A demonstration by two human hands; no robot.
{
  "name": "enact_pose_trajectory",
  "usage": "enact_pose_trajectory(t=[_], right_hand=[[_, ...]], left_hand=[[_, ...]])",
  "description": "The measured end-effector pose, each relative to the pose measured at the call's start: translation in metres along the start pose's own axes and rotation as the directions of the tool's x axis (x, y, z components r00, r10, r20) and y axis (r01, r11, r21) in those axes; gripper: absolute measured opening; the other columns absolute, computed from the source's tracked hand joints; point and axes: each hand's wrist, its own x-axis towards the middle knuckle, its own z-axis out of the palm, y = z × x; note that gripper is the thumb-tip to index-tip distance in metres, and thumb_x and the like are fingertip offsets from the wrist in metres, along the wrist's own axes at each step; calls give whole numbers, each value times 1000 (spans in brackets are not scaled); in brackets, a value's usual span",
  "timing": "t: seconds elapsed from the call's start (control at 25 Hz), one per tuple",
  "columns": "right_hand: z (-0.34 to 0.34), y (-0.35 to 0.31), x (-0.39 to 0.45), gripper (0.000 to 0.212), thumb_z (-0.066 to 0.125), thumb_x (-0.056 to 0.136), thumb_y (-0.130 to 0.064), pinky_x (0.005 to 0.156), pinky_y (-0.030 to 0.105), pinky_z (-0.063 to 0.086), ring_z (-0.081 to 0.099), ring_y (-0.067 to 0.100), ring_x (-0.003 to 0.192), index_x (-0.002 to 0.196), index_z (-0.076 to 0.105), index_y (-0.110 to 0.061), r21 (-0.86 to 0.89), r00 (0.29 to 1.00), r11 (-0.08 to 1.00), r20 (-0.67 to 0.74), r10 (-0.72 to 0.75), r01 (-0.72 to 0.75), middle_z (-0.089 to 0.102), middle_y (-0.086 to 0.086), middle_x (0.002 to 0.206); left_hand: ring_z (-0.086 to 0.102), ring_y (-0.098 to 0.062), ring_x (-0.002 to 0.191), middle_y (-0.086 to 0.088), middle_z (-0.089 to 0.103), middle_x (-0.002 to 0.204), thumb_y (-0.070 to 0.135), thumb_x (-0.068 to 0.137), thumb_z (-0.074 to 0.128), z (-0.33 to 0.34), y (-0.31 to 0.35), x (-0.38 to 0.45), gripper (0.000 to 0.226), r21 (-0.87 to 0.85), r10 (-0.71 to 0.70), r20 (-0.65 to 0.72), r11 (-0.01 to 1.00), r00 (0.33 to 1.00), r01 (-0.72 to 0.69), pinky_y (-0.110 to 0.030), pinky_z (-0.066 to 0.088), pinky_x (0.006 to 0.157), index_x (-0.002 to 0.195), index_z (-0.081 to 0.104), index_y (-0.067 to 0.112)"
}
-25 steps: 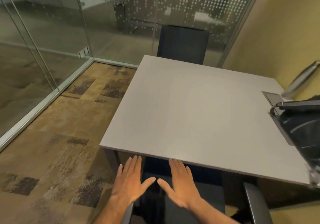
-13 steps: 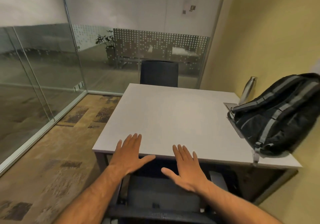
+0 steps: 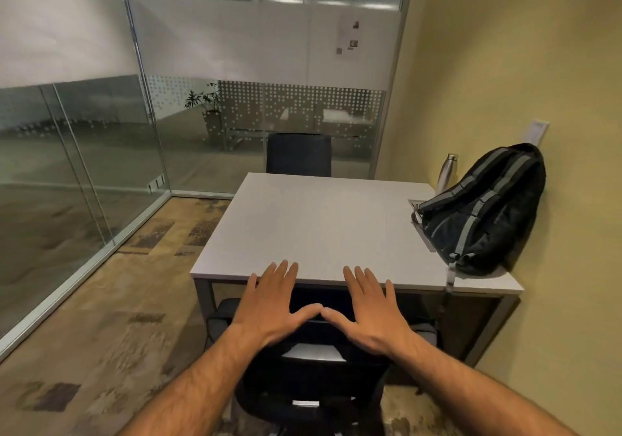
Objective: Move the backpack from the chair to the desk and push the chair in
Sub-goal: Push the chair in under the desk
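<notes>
Just below the near edge of the desk (image 3: 319, 220), my two hands sit flat against the top of the chair (image 3: 313, 378) back, and that is what the coming push turns on: the chair lies straight ahead of my fingers, its back running crosswise from left to right, so the shove has to go forward, toward the desk and under it. My left hand (image 3: 269, 307) is spread wide, fingers fanned and gripping nothing, its fingertips reaching over the desk edge; the thumb tip meets the thumb of my right hand (image 3: 368, 311), which is spread the same way. Both hands look equally near the chair, so I judge neither leads. The seat already seems partly tucked beneath the top. Further right, the backpack (image 3: 484, 213) rests on the desk's right side, leaning against the yellow wall, well apart from my hands, a steel bottle (image 3: 447, 173) just behind it. I can read no brand or writing anywhere; the papers on the glass are too small.
</notes>
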Motion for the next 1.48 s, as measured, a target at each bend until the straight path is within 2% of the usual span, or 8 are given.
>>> enact_pose_trajectory(t=[0.08, 0.2, 0.32, 0.48, 0.88, 1.12, 1.48], right_hand=[[5, -1, -17, 118, 6, 75, -102, 126, 58, -13, -12, 22, 162, 166, -6, -28, -31, 1000, 999, -20, 12, -13, -6, 3, 177], [18, -4, -37, 117, 4, 74, -102, 126, 57, -14, -10, 22, 162, 166, -5, -30, -41, 997, 997, 35, 73, -72, -4, 4, 177], [26, -6, -44, 116, 3, 75, -102, 128, 55, -10, -4, 22, 163, 166, 0, -31, -40, 992, 992, 42, 119, -118, 3, 4, 177], [30, -8, -38, 119, -2, 72, -103, 127, 53, -11, -4, 21, 163, 166, 2, -30, -60, 990, 989, 9, 138, -137, 3, 3, 177], [28, -1, -6, 123, -4, 72, -102, 129, 53, -8, -2, 22, 163, 167, 7, -24, -71, 990, 987, 6, 143, -142, 6, 5, 177], [22, 13, 32, 122, -3, 74, -101, 131, 56, -4, -2, 24, 163, 167, 7, -23, -104, 989, 984, -18, 144, -145, 6, 8, 177], [21, 26, 82, 122, -4, 73, -102, 130, 57, -8, -5, 26, 163, 167, 4, -24, -107, 991, 985, -13, 133, -134, 4, 10, 177]], left_hand=[[-5, -22, 159, -1, -2, 174, 95, 78, 12, 6, -1, -16, 110, 35, 23, -6, 999, 1000, -23, -53, 0, 129, 163, -1, 26], [-7, -21, 159, 0, -3, 173, 95, 76, 8, 18, -9, -36, 109, 80, 16, 13, 997, 1000, -17, -56, -1, 128, 162, -2, 29], [-6, -20, 159, 1, -3, 173, 96, 72, 1, 28, -17, -45, 112, 71, -19, 48, 997, 999, 16, -56, -3, 128, 162, -3, 31], [-1, -19, 159, 2, 3, 173, 98, 63, -12, 32, -20, -41, 120, 55, -16, 23, 998, 1000, 15, -55, -2, 128, 162, 1, 32], [0, -20, 159, 0, 6, 173, 98, 69, -6, 32, -28, -4, 118, 75, -32, 24, 997, 999, 30, -53, -1, 129, 163, 3, 27], [3, -21, 159, -1, 10, 173, 97, 66, -11, 31, -27, 33, 122, 84, -32, 4, 996, 999, 32, -56, 2, 128, 163, 4, 26], [2, -20, 160, -1, 10, 173, 99, 60, -14, 29, -35, 77, 128, 80, -66, 15, 995, 998, 65, -54, 1, 129, 163, 5, 26]])
